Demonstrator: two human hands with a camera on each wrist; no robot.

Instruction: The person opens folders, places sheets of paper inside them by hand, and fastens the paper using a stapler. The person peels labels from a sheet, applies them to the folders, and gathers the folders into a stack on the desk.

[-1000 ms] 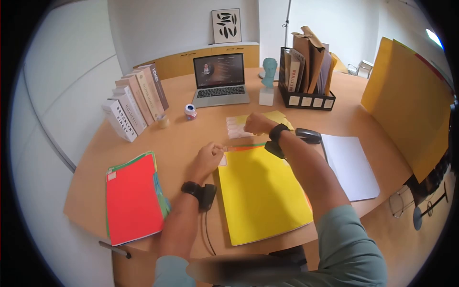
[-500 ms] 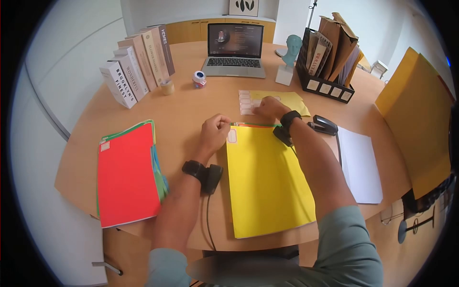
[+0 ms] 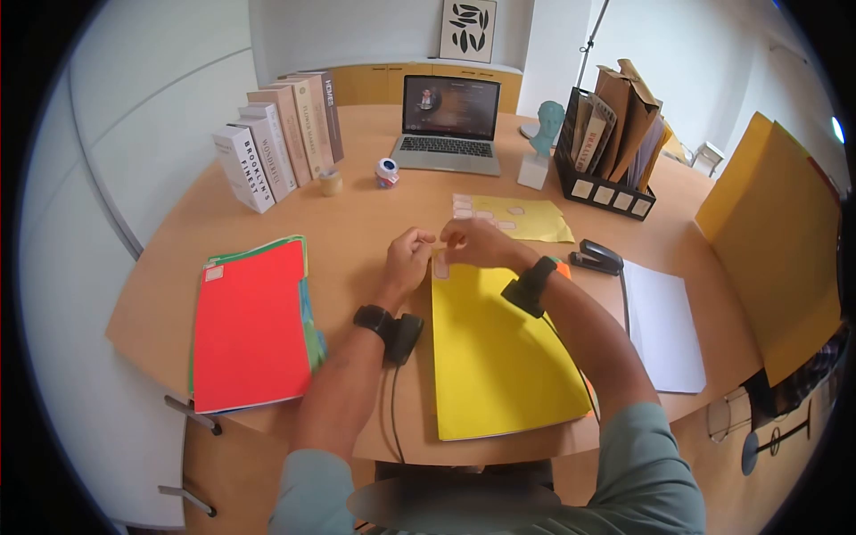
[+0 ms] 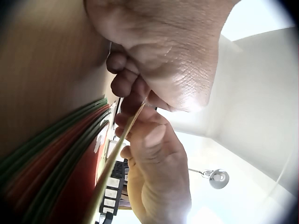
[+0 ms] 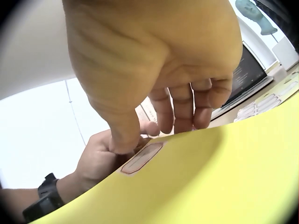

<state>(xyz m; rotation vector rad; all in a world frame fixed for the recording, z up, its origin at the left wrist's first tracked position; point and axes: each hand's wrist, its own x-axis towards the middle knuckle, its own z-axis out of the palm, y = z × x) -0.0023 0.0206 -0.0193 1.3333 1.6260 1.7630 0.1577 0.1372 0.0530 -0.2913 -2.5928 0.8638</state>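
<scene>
A yellow folder (image 3: 504, 366) lies in front of me, a red-bordered label (image 5: 141, 158) at its upper left corner. At that corner my left hand (image 3: 407, 267) pinches the folder's edge between thumb and curled fingers. Close beside it, my right hand (image 3: 481, 243) grips the top edge, thumb on the front near the label and fingers behind. In the left wrist view the yellow cover stands raised above green and red folders (image 4: 51, 154). Beyond my hands is a yellow sheet of label stickers (image 3: 539, 218).
Red and green folders (image 3: 254, 330) are stacked at left. To the right are a black stapler (image 3: 599, 257) and white paper (image 3: 664, 330). Farther back stand books (image 3: 285, 143), a laptop (image 3: 450, 125), a bust (image 3: 544, 134) and a black file holder (image 3: 606, 192). A large yellow folder (image 3: 771, 241) stands at far right.
My right hand has moved from the sticker sheet back to the yellow folder's upper left corner, beside my left hand. The left hand has stayed at the corner.
</scene>
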